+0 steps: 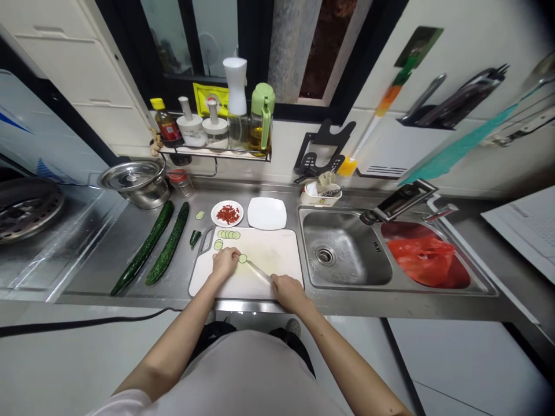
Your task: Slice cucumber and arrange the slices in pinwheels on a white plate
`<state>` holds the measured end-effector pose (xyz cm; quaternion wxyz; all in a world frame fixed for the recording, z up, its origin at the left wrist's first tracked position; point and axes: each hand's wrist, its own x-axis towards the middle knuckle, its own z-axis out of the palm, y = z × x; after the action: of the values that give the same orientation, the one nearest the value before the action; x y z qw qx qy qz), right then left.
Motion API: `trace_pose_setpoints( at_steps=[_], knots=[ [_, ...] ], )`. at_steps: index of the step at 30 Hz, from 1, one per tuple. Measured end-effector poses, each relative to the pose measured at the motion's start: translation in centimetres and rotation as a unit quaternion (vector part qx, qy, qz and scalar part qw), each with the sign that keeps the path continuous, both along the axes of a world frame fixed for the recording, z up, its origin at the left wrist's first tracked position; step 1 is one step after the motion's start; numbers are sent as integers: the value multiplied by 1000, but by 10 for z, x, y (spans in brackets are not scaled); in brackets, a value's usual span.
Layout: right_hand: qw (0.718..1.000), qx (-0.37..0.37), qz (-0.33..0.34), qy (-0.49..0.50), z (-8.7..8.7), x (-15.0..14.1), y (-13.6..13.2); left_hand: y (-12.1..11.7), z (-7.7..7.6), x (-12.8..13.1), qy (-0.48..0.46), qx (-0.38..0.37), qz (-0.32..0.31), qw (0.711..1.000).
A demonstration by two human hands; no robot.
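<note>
On the white cutting board [260, 283], my right hand [288, 290] is wrapped round the handle of a knife [260, 273]. The blade slants left, its tip touching or very near a round cucumber slice [243, 258]. My left hand [225, 263] has its fingers curled and pressed together at the left edge of that slice. A row of overlapping cucumber slices [228, 234] lies along the top left of the board, with a single slice [218, 245] below it. Left of the board are two whole cucumbers [145, 248] [170, 245] and a cut cucumber end [195, 238].
Behind the board stand a plate of chopped red pieces [228, 214] and a white square plate [267, 213]. To the right is a steel sink [347, 271] with a faucet [399, 202] and a red bag [422, 260]. A lidded pot [136, 182] sits back left, below a condiment shelf [217, 151].
</note>
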<state>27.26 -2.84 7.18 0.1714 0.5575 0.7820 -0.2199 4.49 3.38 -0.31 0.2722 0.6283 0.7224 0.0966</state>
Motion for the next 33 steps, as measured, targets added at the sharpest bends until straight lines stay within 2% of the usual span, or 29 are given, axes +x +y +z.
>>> trace_pose_setpoints(
  at_steps=[33],
  knots=[
    [999, -14, 32, -15, -3, -16, 13, -1, 1, 2, 4, -10, 8, 1000]
  ],
)
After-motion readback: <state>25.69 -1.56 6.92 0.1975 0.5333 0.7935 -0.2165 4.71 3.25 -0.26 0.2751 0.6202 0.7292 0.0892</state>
